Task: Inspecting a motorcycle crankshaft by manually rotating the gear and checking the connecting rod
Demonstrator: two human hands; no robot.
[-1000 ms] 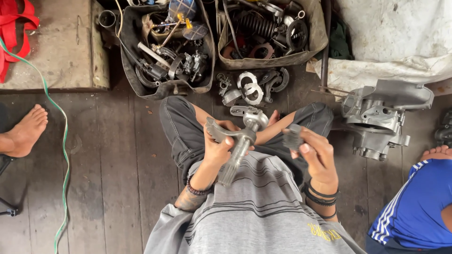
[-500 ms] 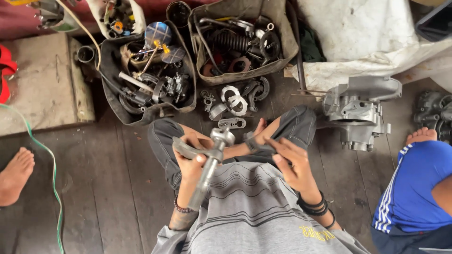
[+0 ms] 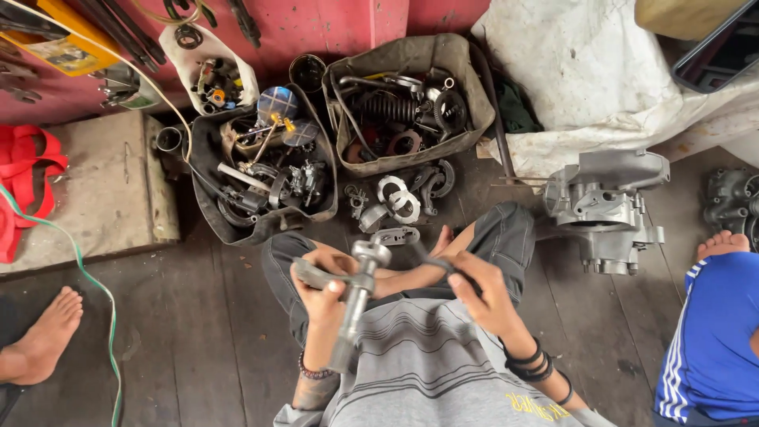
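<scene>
Two hands held metal parts over the lap.
Left hand (image 3: 322,291) gripped a shaft (image 3: 353,304), long way up; right hand (image 3: 478,294) pinched a dark strip (image 3: 433,263) beside it.

floor (image 3: 198,332): dark wood planks | wall (image 3: 332,24): red | daylight

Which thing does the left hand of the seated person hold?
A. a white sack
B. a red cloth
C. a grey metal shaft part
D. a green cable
C: the left hand grips a grey metal shaft part above the lap, while the red cloth and the green cable lie far off on the floor at the side.
</scene>
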